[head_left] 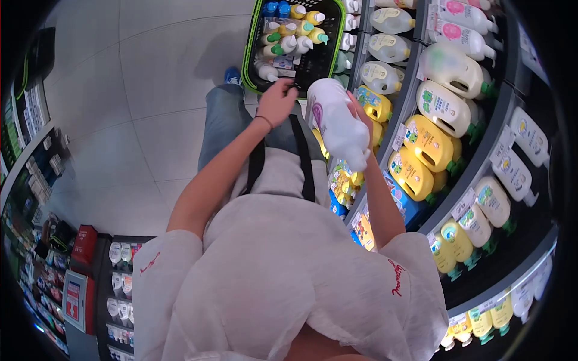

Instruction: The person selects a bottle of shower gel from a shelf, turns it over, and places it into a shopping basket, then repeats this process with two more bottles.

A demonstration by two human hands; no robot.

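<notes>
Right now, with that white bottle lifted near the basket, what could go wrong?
The bottle is big and tilted, gripped only by the right hand; it might slip. The basket, touched by the left hand, already holds many small bottles, so space looks tight. The yellow bottle shelved close by could get knocked.
</notes>
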